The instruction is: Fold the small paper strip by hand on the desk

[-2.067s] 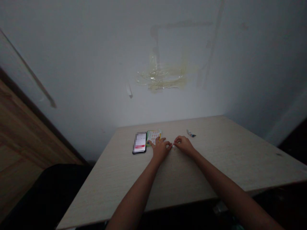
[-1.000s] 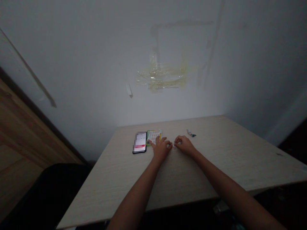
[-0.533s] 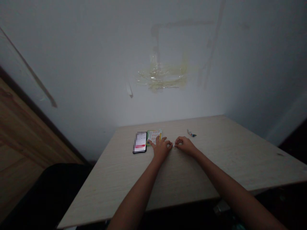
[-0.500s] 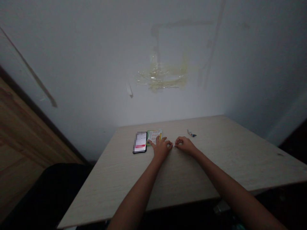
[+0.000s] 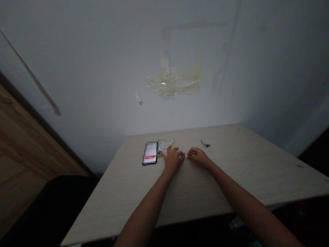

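Head view: one pale wood-grain table (image 5: 115, 185) against a wall, two bare hands at its middle. Item, small pale piece (image 5: 186, 155), set low over the tabletop between the two sets of fingertips; too small and blurred to identify. Item, left hand (image 5: 172, 160), palm down, thumb and forefinger pinched at the piece's left side, remaining fingers fanned over the near edge of a printed card (image 5: 165, 145); whether they press on it cannot be told. Item, right hand (image 5: 198, 156), thumb and forefinger pinched at the piece's right side, other fingers curled in. Handling note, by judgement: a piece this slight calls for fingertip pressure only — left side steady, right side making short, small movements, both wrists kept low for support. Squeezing hard could crease it or make it slip. Labels: the card, green along its left, yellow at its right, bears rows of small reddish print, none legible; the phone (image 5: 150, 153) just beside it, dark-edged, shows a lit screen, partly pixelated, with a red bar and unreadable lines; the crumpled wrapper (image 5: 205, 143), beyond the right hand, is pale with a dark, bluish end — no brand readable.
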`<state>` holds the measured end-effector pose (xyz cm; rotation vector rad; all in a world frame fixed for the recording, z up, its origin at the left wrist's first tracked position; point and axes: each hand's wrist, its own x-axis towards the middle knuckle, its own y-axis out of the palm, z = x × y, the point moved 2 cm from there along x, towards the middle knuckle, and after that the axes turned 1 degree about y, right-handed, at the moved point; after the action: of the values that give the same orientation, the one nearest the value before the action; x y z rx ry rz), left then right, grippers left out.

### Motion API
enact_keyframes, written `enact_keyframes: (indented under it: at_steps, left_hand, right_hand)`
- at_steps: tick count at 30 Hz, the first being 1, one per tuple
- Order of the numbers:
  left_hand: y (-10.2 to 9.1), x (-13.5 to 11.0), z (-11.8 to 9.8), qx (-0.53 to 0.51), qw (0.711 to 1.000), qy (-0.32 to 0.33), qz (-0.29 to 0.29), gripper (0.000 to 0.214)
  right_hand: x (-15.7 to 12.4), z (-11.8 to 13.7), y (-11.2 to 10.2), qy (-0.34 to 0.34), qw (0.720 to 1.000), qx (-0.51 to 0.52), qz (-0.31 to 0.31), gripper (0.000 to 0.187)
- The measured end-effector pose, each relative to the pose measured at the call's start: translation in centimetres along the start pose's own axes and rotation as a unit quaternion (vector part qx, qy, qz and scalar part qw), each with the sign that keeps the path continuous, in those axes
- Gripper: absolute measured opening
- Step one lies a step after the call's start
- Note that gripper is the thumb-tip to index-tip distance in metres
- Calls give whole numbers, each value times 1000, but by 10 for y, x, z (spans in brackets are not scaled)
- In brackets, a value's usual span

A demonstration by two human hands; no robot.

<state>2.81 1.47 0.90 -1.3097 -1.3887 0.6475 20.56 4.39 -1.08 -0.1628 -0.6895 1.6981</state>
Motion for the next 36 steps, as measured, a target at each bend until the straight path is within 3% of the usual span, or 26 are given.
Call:
enact_keyframes:
  at_steps: [4,21,30,36]
  left_hand:
    - [1,0,0,-1,1000,0,-5,21]
    - [1,0,1,11,1000,0,-7,24]
    - [1,0,1,1,1000,2,-2,23]
    - [1,0,2,-2,1000,-3,-6,22]
  right_hand:
    - [-2,3,0,-1,1000,18,-10,13]
    - [-3,7,-1,-47,996,-76,15,9]
    - [-3,2,-1,-21,999,28,-35,15]
    - [-6,10,0,-18,998,-45,-41,10]
